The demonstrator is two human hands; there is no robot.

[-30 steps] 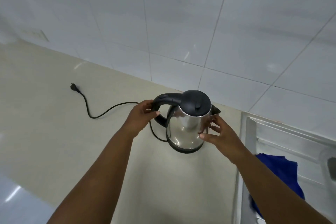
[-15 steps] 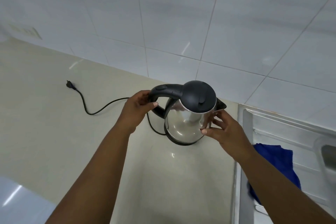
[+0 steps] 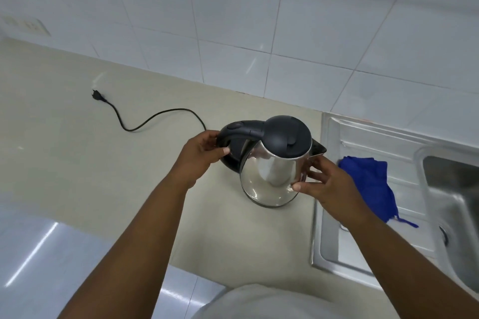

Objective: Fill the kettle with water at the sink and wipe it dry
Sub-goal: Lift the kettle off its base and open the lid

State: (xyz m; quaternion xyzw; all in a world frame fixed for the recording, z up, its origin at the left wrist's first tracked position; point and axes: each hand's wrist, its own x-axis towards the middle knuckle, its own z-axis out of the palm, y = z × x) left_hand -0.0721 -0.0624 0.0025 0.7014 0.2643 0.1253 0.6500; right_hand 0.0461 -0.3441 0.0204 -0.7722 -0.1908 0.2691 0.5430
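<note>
A shiny steel kettle (image 3: 269,179) with a black lid and black handle is held just above the beige counter (image 3: 77,163), tilted, near the sink's left edge. My left hand (image 3: 201,154) grips the black handle on the kettle's left side. My right hand (image 3: 326,184) holds the steel body on its right side, below the spout. The lid is closed. The steel sink (image 3: 456,204) lies to the right, its basin at the frame's right edge. A blue cloth (image 3: 370,184) lies on the sink's drainboard, just right of my right hand.
A black power cord with its plug (image 3: 97,96) trails over the counter to the left and runs behind my left hand. White wall tiles (image 3: 259,21) rise behind the counter. A wall socket (image 3: 26,26) sits at the far left. The counter's front edge is near my body.
The kettle, held in both hands, has lifted and shifted right toward the sink. The view has tilted down, showing more of the sink and cloth.
</note>
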